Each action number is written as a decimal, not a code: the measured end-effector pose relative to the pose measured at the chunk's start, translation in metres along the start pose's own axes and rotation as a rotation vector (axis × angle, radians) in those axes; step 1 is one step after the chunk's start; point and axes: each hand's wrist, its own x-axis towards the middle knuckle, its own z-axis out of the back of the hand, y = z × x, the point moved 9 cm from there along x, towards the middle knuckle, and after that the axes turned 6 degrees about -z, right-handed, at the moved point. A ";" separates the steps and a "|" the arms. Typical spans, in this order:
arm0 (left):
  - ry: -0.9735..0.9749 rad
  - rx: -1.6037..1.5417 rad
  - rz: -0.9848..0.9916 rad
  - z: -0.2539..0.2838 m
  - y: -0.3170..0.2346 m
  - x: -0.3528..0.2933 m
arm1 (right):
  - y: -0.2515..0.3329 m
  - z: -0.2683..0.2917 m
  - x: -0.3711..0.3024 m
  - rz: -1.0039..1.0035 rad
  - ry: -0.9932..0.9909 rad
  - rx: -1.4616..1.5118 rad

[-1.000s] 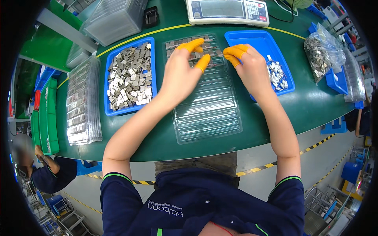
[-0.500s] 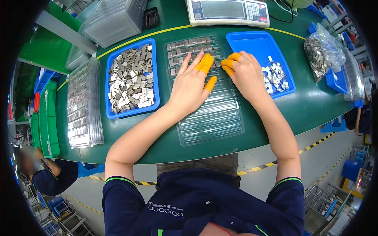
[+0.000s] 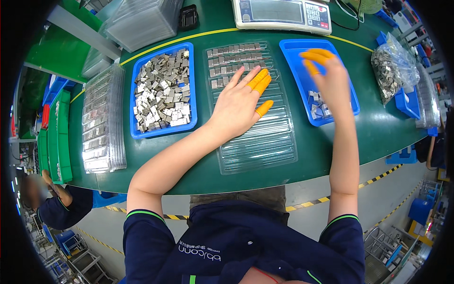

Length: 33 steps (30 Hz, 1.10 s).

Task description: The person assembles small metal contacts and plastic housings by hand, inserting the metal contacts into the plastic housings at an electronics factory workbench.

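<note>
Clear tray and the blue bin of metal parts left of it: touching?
Apart. The head view shows a strip of green tabletop between the clear tray and the blue bin.

The ribbed blister tray [image 3: 257,151] is showing clear, glossy plastic, while the rectangular pieces [image 3: 163,104] are glinting like smooth metal. The 2 blue bins [image 3: 294,52] are looking plastic, the shirt [image 3: 269,229] matt cloth.
</note>
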 end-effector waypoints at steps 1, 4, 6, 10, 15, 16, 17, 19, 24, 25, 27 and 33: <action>-0.016 0.001 -0.011 0.002 0.000 -0.001 | -0.013 0.011 0.003 -0.067 -0.013 -0.082; -0.027 0.017 -0.013 0.001 -0.003 0.001 | -0.073 0.027 -0.011 -0.353 0.097 -0.320; 0.000 0.022 -0.029 -0.002 -0.003 0.001 | -0.072 0.024 -0.015 -0.324 0.206 -0.320; 0.034 0.013 -0.043 -0.004 -0.003 0.002 | -0.049 0.003 -0.028 -0.294 0.354 -0.392; 0.027 -0.001 -0.037 -0.002 -0.002 0.004 | -0.059 -0.003 -0.019 -0.446 0.312 -0.324; 0.039 0.004 -0.041 -0.004 -0.003 0.005 | -0.062 -0.001 -0.017 -0.453 0.246 -0.334; 0.042 0.004 -0.048 -0.004 -0.003 0.005 | -0.065 -0.003 -0.015 -0.459 0.242 -0.333; 0.035 0.000 -0.061 -0.004 -0.003 0.006 | -0.070 -0.002 -0.013 -0.479 0.211 -0.315; 0.026 0.017 -0.066 -0.003 -0.003 0.005 | -0.018 0.012 -0.005 -0.147 -0.079 -0.226; 0.025 0.019 -0.069 -0.004 -0.003 0.005 | -0.002 0.006 -0.007 -0.053 -0.021 -0.066; 0.019 0.035 -0.071 -0.005 -0.002 0.003 | 0.022 -0.015 -0.013 0.044 0.112 0.121; -0.013 0.004 -0.060 -0.002 -0.001 0.003 | 0.035 -0.039 -0.026 0.113 0.284 -0.134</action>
